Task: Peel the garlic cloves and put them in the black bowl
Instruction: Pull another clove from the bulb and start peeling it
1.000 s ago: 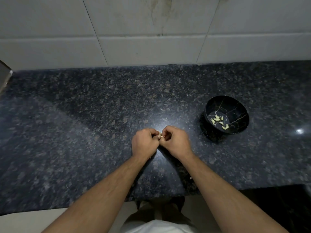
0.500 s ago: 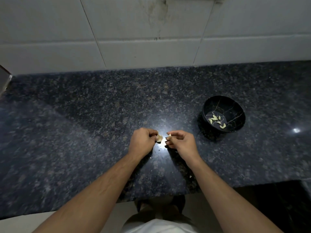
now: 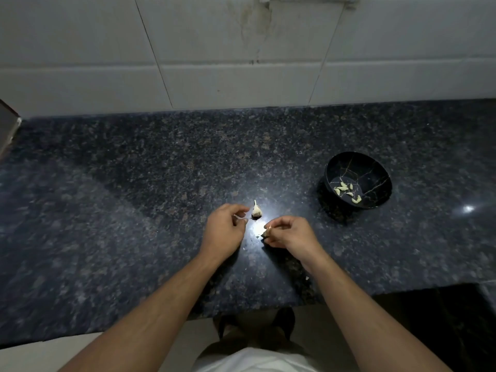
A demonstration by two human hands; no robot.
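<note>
My left hand [image 3: 225, 229] has curled fingers whose tips pinch a small papery garlic piece [image 3: 256, 211] with a pointed stem, low over the dark granite counter [image 3: 134, 197]. A thin white strip of skin shows between the thumb and forefinger. Just to the right, my right hand [image 3: 291, 233] pinches a single garlic clove [image 3: 265, 232] between thumb and fingers. The black bowl [image 3: 375, 170] stands further right and further back, with several peeled cloves [image 3: 346, 190] lying in it.
A white tiled wall [image 3: 241, 63] runs behind the counter. The counter's front edge is close to my body, with a dark gap at the lower right. Small skin flakes lie on the counter near my right wrist.
My hands have pulled apart. The clove came away in my right hand, and my left hand moved the remaining garlic piece forward and to the left.
</note>
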